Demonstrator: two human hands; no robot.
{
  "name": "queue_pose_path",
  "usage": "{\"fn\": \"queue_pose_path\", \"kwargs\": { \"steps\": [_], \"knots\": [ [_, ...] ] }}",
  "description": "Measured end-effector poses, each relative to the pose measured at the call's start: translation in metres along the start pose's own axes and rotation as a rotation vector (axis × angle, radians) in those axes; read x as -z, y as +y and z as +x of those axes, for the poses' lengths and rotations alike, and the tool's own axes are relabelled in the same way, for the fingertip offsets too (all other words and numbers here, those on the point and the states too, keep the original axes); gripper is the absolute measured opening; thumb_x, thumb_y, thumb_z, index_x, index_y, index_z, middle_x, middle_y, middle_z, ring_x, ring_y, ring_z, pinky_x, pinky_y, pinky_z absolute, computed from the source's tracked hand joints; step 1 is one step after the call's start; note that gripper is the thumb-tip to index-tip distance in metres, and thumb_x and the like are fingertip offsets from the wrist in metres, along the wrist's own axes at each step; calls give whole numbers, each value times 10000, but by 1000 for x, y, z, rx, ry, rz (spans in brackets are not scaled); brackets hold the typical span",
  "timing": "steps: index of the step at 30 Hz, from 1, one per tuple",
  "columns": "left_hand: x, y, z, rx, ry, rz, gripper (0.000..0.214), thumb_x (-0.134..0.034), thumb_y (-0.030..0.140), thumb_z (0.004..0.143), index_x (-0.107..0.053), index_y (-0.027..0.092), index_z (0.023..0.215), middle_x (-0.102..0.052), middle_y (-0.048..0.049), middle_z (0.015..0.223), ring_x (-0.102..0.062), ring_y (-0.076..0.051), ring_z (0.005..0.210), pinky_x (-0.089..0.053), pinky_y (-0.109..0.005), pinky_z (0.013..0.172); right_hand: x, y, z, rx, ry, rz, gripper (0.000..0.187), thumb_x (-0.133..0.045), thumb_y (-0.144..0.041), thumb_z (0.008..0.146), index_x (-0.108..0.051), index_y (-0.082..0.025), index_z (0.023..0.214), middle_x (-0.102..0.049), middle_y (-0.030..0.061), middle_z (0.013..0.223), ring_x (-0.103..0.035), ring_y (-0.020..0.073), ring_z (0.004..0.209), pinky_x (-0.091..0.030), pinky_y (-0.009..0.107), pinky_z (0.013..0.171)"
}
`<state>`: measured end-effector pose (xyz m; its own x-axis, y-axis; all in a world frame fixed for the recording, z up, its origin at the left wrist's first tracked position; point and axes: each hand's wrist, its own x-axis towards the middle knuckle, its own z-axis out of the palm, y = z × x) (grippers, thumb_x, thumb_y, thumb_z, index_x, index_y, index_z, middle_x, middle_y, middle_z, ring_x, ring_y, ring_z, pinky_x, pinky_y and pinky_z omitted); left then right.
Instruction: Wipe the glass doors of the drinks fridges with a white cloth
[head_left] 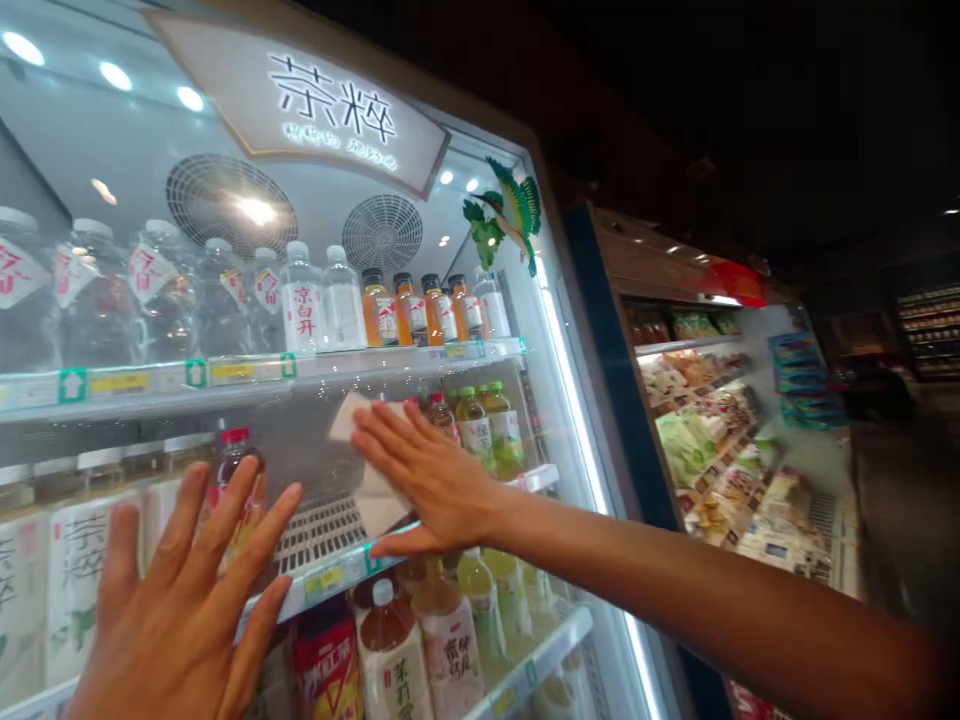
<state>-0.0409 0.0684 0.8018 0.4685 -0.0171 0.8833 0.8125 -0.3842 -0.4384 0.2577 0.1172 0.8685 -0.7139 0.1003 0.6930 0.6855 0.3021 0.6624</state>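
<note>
My right hand lies flat over a white cloth, holding it against the glass door of a lit drinks fridge. Parts of the cloth stick out above and below the fingers; whether it is paper or fabric I cannot tell. My left hand is open at the lower left, its fingers spread in front of the glass and nothing in it. Whether its palm touches the glass is hidden. Behind the door, close to the left fingertips, stands a red-capped bottle.
Clear water bottles and orange drinks line the upper shelf. Tea bottles fill the lower one. A bird sticker is on the glass at upper right. Beyond the fridge's right edge stands an open chiller with packaged food.
</note>
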Motion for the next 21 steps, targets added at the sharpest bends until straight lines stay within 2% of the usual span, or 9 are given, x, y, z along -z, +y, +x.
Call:
{"fn": "queue_pose_path", "kwargs": {
  "steps": [2, 5, 7, 9, 12, 14, 16, 19, 21],
  "knots": [
    [-10, 15, 14, -8, 22, -15, 682, -437, 282, 992, -198, 412, 1617, -136, 49, 1730, -140, -355, 1589, -26, -656, 1269, -1, 20, -21, 29, -43, 0, 1033, -300, -853, 922, -136, -125, 1636, -171, 103, 1725, -23, 235, 1610, -112, 464, 1325],
    [-21, 35, 29, 5, 40, -10, 668, -426, 287, 997, -204, 416, 1614, -139, 49, 1729, -164, -366, 1582, -58, -691, 1254, -3, 89, -47, -435, 61, 9, 974, -94, -804, 960, -66, -109, 1643, -160, 141, 1722, -90, 287, 1604, -169, 563, 1299],
    [-27, 48, 35, 0, 36, 3, 664, -422, 286, 997, -210, 416, 1613, -153, 41, 1726, -174, -365, 1580, -75, -695, 1252, -6, 114, -60, -685, 148, 10, 949, 7, -751, 973, 23, -73, 1637, -96, 186, 1722, -73, 340, 1600, -188, 643, 1265],
    [-33, 61, 37, 11, 26, -4, 630, -418, 346, 1008, -234, 420, 1607, -188, 38, 1719, -189, -358, 1578, -75, -677, 1262, -10, 103, -71, -637, 163, 22, 949, -48, -750, 984, 83, -65, 1629, -47, 193, 1724, -31, 349, 1600, -185, 647, 1264],
    [-41, 78, 37, 48, 19, -35, 608, -412, 516, 1010, -265, 439, 1594, -225, 45, 1708, -202, -340, 1579, -54, -630, 1284, -10, 56, -88, -151, 31, 84, 990, -294, -793, 963, -2, -143, 1650, -133, 106, 1730, -76, 278, 1606, -197, 530, 1302],
    [-45, 86, 35, 58, 14, -29, 619, -409, 571, 1001, -272, 444, 1591, -235, 48, 1706, -199, -326, 1582, -47, -604, 1293, -9, 51, -99, 67, -43, 105, 969, -351, -795, 952, -53, -197, 1654, -190, 57, 1724, -121, 242, 1602, -198, 489, 1309],
    [-47, 91, 31, 67, 8, -12, 619, -410, 581, 999, -283, 440, 1588, -247, 44, 1703, -195, -320, 1584, -46, -596, 1295, -9, 76, -107, -64, -5, 87, 934, -291, -776, 977, -5, -199, 1653, -154, 68, 1731, -97, 254, 1605, -186, 525, 1304],
    [-47, 98, 24, 96, -8, 4, 617, -426, 573, 997, -298, 434, 1584, -259, 27, 1700, -196, -328, 1583, -50, -612, 1290, -15, 110, -112, -524, 164, 48, 881, -162, -706, 1021, 120, -138, 1633, -18, 141, 1735, -6, 318, 1603, -163, 636, 1272],
    [-46, 102, 20, 101, -25, 12, 618, -433, 567, 998, -300, 427, 1585, -266, 14, 1698, -202, -332, 1581, -54, -623, 1287, -19, 98, -115, -526, 193, 61, 915, -190, -708, 1018, 153, -112, 1623, 14, 152, 1732, 22, 329, 1600, -159, 639, 1273]
  ]
}}
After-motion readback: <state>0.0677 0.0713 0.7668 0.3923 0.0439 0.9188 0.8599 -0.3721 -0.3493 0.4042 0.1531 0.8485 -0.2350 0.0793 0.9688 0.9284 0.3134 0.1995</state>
